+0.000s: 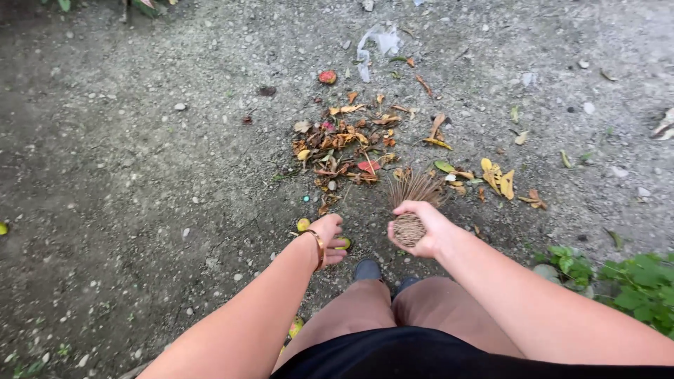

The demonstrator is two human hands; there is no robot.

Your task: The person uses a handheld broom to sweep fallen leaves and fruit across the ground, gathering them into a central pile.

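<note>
Head view: person is standing on gravel ground (140, 175), looking down at own legs in brown trousers (365, 316) and dark shoes (367, 269).

Right hand (425, 228) is gripping a broom (411, 210) made of thin brown sticks, fingers wrapping tight round the bundled end; the cut stick ends are facing the camera, and the bristles are fanning out onto the ground just behind the hand.

Left hand (328, 238) is hanging empty just left of the right hand, fingers curled loosely inward, not pinching anything; a bangle (319, 247) is sitting on its wrist. A small yellow-green fruit (303, 224) is lying just beside that hand on the ground.

The bristle tips are touching the near edge of a leaf pile (344, 147), dry orange, brown and yellow leaves heaped just ahead of both hands. More yellow leaves (497, 179) are lying scattered right of the broom.

A crumpled clear plastic wrapper (375, 45) is lying well beyond the pile, near the top; no label readable. A round red fruit (327, 77) is lying between wrapper and pile.

Green weeds (632, 284) are growing at the lower right, beside the right forearm.
</note>
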